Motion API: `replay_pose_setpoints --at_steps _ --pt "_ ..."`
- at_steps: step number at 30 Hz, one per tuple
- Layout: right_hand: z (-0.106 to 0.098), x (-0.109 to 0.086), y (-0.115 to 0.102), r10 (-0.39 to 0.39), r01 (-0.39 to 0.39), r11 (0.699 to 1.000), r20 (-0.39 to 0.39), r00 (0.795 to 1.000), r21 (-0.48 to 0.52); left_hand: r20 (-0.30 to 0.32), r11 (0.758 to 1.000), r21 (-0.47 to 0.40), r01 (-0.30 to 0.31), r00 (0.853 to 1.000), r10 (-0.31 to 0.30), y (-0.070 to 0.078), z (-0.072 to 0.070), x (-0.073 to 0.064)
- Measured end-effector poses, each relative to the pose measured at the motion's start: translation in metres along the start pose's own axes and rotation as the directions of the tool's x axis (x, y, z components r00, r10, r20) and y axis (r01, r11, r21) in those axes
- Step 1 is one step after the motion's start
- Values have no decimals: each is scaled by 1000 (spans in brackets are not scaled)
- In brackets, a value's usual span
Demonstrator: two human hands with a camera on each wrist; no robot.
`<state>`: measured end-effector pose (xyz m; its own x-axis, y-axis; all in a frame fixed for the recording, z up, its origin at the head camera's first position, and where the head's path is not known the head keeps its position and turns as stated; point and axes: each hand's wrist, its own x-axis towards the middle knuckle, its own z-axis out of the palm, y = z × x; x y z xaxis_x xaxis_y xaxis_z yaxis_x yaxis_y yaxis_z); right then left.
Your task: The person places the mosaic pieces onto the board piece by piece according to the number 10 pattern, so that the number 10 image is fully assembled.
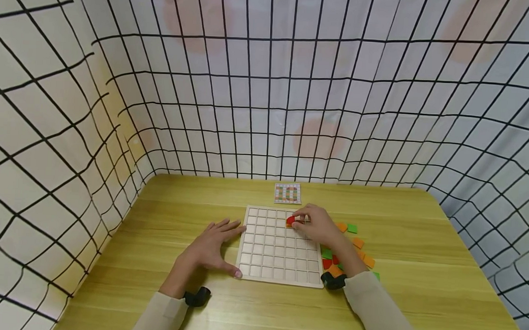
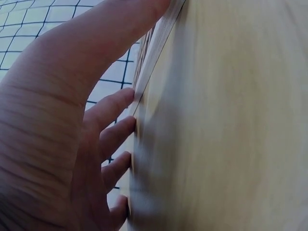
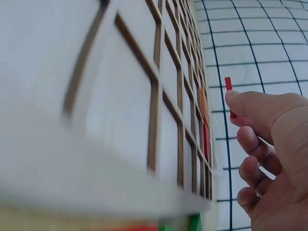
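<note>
1. Several runs of black netting (image 1: 287, 109) stand behind and beside the table; not in the way.
2. Wooden table (image 1: 201, 196).
3. Gridded board (image 1: 283, 249): mid-table, mostly bare; a few seated tiles (image 3: 203, 103), orange and red, toward its far edge.
4. Left hand (image 1: 210, 246): fingers spread, grasping nothing, touching board's left edge; steadying it, I'd say.
5. Right hand (image 1: 318, 225): pinches red tile, hides some far-right cells.
6. Loose tiles (image 1: 357, 243): off board's right edge, partly under forearm.
7. Pattern card (image 1: 287, 193): near table's far edge.
8. Red tile (image 3: 228, 83): held above board. Looks like tile-placing; next calls for flattening, aligning, releasing into a cell.
</note>
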<state>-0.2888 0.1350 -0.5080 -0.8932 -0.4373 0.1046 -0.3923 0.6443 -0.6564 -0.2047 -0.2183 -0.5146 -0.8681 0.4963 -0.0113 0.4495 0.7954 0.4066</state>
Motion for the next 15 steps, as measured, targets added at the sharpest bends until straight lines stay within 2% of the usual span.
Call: replay_pose_setpoints --at_steps 15 --pt "23 11 -13 37 -37 999 45 998 19 -6 1000 16 22 1000 -22 0 2 2"
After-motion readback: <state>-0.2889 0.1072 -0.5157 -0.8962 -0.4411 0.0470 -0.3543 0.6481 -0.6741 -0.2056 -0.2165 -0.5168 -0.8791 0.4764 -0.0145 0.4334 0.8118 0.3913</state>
